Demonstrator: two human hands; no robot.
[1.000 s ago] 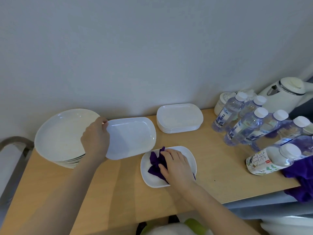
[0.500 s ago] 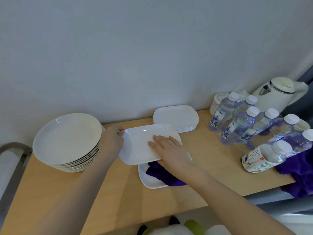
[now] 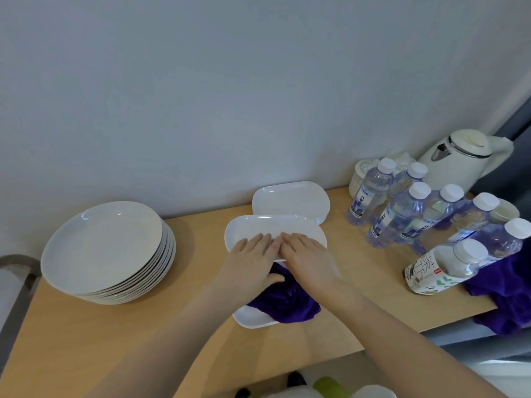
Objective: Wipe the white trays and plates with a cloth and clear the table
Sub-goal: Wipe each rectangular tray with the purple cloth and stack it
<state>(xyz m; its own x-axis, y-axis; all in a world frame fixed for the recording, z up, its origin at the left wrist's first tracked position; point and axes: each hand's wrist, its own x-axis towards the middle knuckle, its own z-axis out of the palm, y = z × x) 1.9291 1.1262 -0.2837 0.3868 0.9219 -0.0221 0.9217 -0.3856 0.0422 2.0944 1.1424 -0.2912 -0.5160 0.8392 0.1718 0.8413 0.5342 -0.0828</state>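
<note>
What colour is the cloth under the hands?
Deep purple cloth, seen in the head view.

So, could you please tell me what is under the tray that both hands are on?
Under the tray lies a purple cloth on another white tray. Most of that lower tray is covered.

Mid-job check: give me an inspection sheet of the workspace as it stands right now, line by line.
Surface: wooden table against a plain wall.
Job's things: upper white tray rests partly over the lower white tray, with the purple cloth bunched between them; tray stack behind; stack of round plates at left.
Clutter: water bottles, a tea bottle lying down, white kettle, a second purple cloth at the right edge.
Grippers: left hand and right hand lie flat, fingers straight, on the upper tray.
Cables: nothing seen.
Surroundings: grey frame at left.
</note>
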